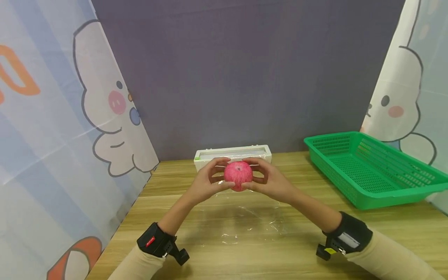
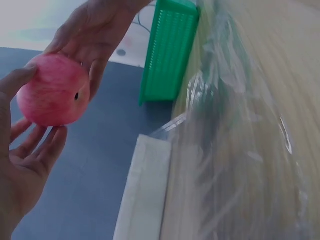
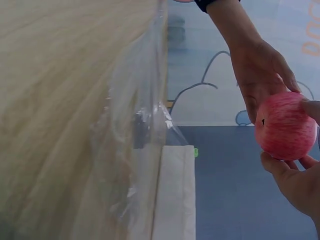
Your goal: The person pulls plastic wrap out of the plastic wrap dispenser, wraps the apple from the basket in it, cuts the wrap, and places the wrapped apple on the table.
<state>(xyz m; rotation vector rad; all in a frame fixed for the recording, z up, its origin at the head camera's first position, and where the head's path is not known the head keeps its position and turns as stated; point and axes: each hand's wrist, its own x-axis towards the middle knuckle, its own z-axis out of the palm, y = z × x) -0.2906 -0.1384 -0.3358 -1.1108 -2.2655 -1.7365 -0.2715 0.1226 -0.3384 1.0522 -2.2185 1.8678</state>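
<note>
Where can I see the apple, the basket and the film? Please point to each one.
Apple (image 1: 238, 177): head view, middle of its visible skin.
Basket (image 1: 364, 173): head view, its inner floor.
Film (image 1: 242, 219): head view, middle of the clear sheet.

Both hands (image 1: 207, 181) (image 1: 272, 182) face each other, fingers (image 1: 219, 160) curved

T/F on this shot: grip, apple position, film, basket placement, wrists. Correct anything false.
1. The left hand and right hand both hold the apple. True.
2. The apple rests on the table. False: it is held up above the table.
3. Clear film lies on the table. True.
4. In the head view, the basket is left of the white box. False: the green basket is right of the white box.
</note>
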